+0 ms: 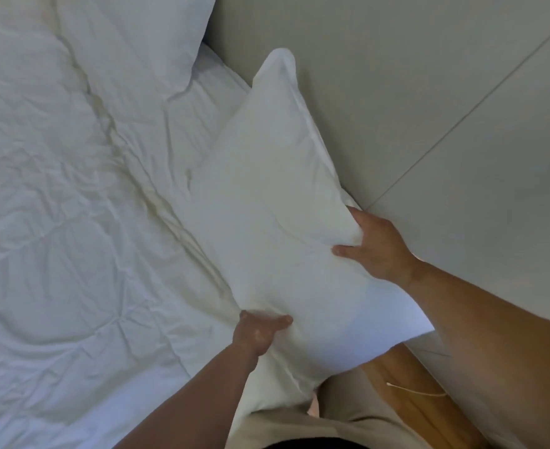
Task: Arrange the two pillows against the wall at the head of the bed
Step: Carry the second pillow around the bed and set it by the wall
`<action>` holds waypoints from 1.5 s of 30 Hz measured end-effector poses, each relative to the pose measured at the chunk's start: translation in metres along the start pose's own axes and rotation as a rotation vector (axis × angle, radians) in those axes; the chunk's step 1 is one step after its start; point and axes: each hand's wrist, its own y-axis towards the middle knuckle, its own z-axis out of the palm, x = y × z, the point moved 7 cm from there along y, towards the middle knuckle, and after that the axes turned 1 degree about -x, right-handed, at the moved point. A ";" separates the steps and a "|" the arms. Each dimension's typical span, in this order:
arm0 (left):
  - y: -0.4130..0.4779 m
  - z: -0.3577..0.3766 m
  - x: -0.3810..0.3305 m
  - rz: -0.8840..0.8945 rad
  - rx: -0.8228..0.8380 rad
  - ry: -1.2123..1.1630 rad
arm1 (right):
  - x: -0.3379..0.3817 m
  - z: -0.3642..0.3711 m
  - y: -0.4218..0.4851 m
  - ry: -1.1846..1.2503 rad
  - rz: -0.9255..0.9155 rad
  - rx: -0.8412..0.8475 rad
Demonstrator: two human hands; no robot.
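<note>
A white pillow (277, 202) is held tilted over the near side of the bed, its long edge close along the pale wall (396, 76). My left hand (257, 332) grips its lower left edge from beneath. My right hand (374, 244) clutches its right edge beside the wall. The second white pillow (137, 37) lies farther up the bed, at the top of the view, with one side against the wall.
A crumpled white duvet (50, 205) covers the bed on the left. A wooden surface (406, 393) with a thin white cable (416, 392) sits at the bottom right beside the bed. A seam line runs diagonally across the wall panels.
</note>
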 end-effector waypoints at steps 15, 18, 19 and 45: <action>-0.070 0.077 -0.333 1.178 0.153 1.413 | -0.013 0.007 -0.010 -0.052 0.023 0.157; -0.045 0.094 -0.349 0.870 0.203 1.928 | -0.012 0.008 -0.021 -0.057 -0.001 0.223; -0.036 0.094 -0.356 0.781 0.185 2.018 | -0.015 0.007 -0.026 -0.046 -0.010 0.249; -0.026 0.063 -0.429 1.126 -0.200 2.005 | -0.083 -0.070 -0.055 -0.050 0.206 0.040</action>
